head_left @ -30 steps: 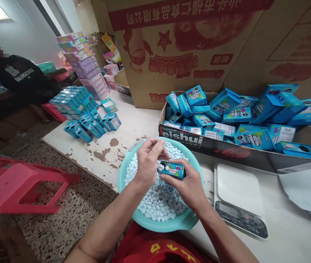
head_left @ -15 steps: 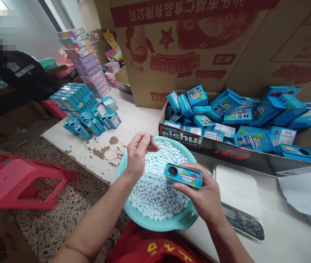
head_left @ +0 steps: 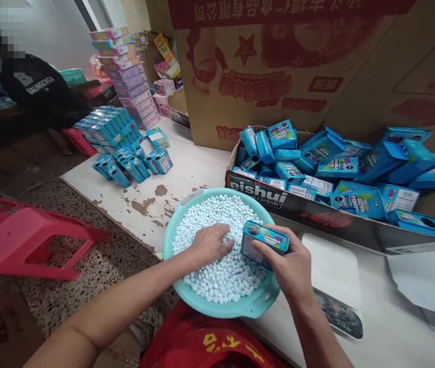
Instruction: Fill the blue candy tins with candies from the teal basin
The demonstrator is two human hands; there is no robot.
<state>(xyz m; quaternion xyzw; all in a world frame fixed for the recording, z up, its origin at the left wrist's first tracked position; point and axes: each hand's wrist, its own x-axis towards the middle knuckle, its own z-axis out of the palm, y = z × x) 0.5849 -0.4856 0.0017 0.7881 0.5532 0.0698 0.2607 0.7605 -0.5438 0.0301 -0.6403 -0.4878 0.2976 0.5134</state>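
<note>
Left hand spread flat on candies in the basin; right hand clasped around a box above the basin's right edge.

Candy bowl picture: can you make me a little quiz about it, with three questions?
1. True or false: the left hand rests palm down on the white candies in the teal bowl.
2. What does the right hand hold? A) a spoon B) a small blue box C) a red cup
3. Fill in: the cardboard tray behind the bowl is full of blue ____.

Key:
1. True.
2. B, the box is held over the bowl's right side.
3. Boxes, piled loosely.
</note>
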